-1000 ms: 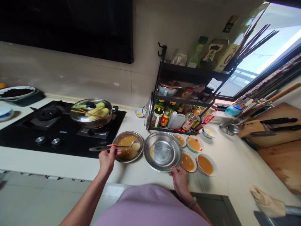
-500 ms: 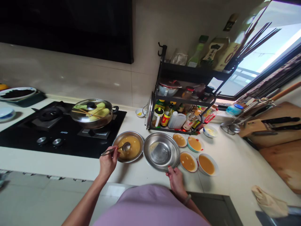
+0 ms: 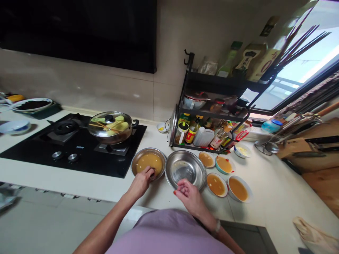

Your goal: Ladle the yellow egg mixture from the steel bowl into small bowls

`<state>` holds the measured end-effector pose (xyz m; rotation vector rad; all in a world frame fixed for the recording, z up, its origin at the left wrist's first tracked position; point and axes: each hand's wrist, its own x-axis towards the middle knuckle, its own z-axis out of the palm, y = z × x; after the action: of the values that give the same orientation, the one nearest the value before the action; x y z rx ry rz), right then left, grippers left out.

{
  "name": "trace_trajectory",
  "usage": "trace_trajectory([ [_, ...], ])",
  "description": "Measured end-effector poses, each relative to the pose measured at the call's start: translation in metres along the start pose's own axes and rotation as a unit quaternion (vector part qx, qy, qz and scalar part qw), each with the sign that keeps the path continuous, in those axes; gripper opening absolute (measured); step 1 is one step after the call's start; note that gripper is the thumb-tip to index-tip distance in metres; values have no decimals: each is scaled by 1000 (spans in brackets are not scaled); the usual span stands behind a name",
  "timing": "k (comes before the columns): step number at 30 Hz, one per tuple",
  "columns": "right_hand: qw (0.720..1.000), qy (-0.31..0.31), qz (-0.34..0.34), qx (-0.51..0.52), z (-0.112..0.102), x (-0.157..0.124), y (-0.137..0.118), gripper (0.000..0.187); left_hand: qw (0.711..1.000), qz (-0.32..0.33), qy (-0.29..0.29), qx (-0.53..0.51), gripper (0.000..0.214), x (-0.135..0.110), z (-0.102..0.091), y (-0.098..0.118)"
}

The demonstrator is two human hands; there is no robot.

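My left hand (image 3: pixel 141 182) reaches over the near right rim of a steel bowl (image 3: pixel 134 165) of orange-brown liquid (image 3: pixel 148 161) with pale bits. Its fingers are closed and point down; a dark bit of the spoon (image 3: pixel 153 173) shows at the fingertips, the rest hidden. Right beside that bowl stands a second steel bowl (image 3: pixel 182 171), with only a little residue on its inner wall. Over the near rim of this second bowl is my right hand (image 3: pixel 189 197), fingers loosely curled, thumb apart, holding nothing.
Several small bowls of orange liquid (image 3: pixel 217 184) stand to the right. A lidded pan (image 3: pixel 111 128) sits on the black hob (image 3: pixel 87 165) at left. Behind the bowls rises a black rack (image 3: pixel 222 83) with bottles. Knives in a block (image 3: pixel 293 144) and a cloth (image 3: pixel 308 231) lie far right.
My left hand has moved right and down over the liquid, and the spoon is now mostly hidden. My right hand has let go of the second bowl's rim and lifted over it. The view has shifted slightly.
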<state>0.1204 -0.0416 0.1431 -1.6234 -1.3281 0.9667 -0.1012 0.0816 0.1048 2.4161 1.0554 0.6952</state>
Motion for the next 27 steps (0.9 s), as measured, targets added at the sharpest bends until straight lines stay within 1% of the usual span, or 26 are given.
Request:
trace_trajectory([
  [1,998,-16,-46,-27,7,5,-11,28,1000,4,-13,-3,28,2,3,2],
  [3,984,-57,-146,-81,20,15,-27,47,999,18,-29,-20,25,7,6,6],
  [4,975,-71,-184,-98,26,20,-32,54,999,26,-33,-33,25,9,7,8],
  [5,968,-78,-210,-110,32,25,-35,56,998,32,-33,-47,26,11,8,9],
  [7,964,-74,-229,-109,42,33,-35,47,996,39,-24,-77,28,14,7,9],
  [9,967,-57,-227,-99,49,41,-31,28,993,37,-7,-108,28,13,7,7],
  [11,966,-45,-233,-104,54,46,-26,17,989,24,15,-142,25,9,8,4],
  [13,959,-41,-251,-126,57,48,-22,15,983,-9,45,-179,21,2,9,1],
  [15,952,-34,-266,-146,58,48,-17,14,971,-70,96,-208,22,-8,11,-2],
  [18,949,-10,-265,-167,59,46,-10,16,933,-191,184,-242,23,-26,15,-12],
  [19,950,-1,-262,-171,60,45,-8,16,914,-234,204,-263,25,-33,17,-18],
  [21,950,13,-261,-170,61,44,-2,18,863,-322,240,-305,29,-47,21,-30],
  [22,950,19,-264,-168,62,44,0,21,839,-354,257,-324,31,-53,23,-37],
  [24,946,27,-275,-167,63,46,4,29,795,-395,290,-358,33,-61,28,-48],
  [25,944,29,-281,-168,63,47,5,31,778,-407,294,-377,34,-63,30,-53],
  [27,940,29,-292,-171,63,50,7,32,750,-429,283,-416,37,-63,34,-58],
])
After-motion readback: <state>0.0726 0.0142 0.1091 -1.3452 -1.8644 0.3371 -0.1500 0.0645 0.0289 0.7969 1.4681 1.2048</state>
